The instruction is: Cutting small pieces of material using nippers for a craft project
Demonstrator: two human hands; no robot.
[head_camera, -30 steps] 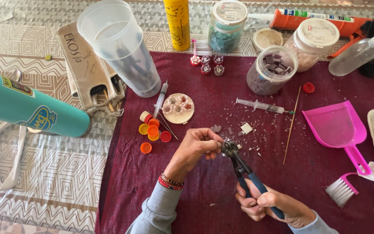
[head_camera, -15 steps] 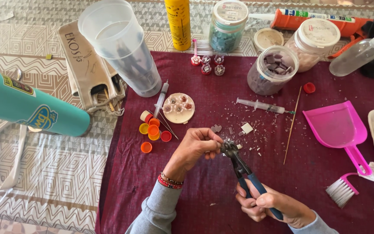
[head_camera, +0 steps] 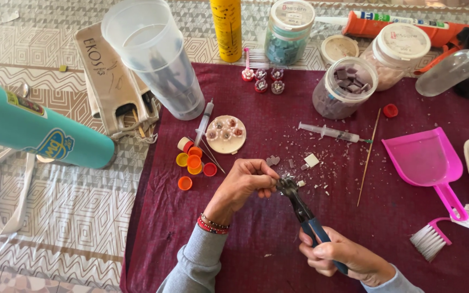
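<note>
Centre frame: left hand [head_camera: 243, 183] pinches a small piece, barely visible, at the nippers [head_camera: 290, 191]; right hand [head_camera: 343, 259] grips the handles. Risk: fingertips nipped, shards flying onto the cloth [head_camera: 256, 249].

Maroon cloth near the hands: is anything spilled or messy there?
Yes. Small pale chips and crumbs lie scattered over the maroon cloth around the nippers, between the left hand and the syringe. The pink dustpan sits unused alongside.
</note>
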